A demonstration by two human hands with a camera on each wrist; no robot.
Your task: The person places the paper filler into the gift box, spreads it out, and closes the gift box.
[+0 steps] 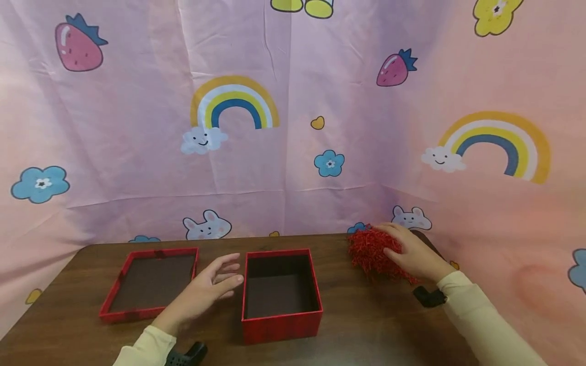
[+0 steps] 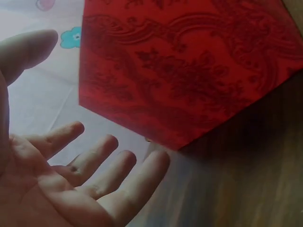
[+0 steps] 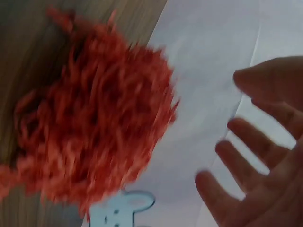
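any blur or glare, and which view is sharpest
Head: sharpest, though a pale sheen on the table near the red box; left wrist: dim, the table smeared but the box's pattern readable; right wrist: the red shreds look blurred.

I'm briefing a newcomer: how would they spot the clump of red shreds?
On the brown wooden table, look toward the back right, beyond the open, rectangular red box. There, beside the right hand, sits the tangled clump of red, paper-like shreds. Unlike that box and the shallow, rectangular red tray, it has no straight edges.
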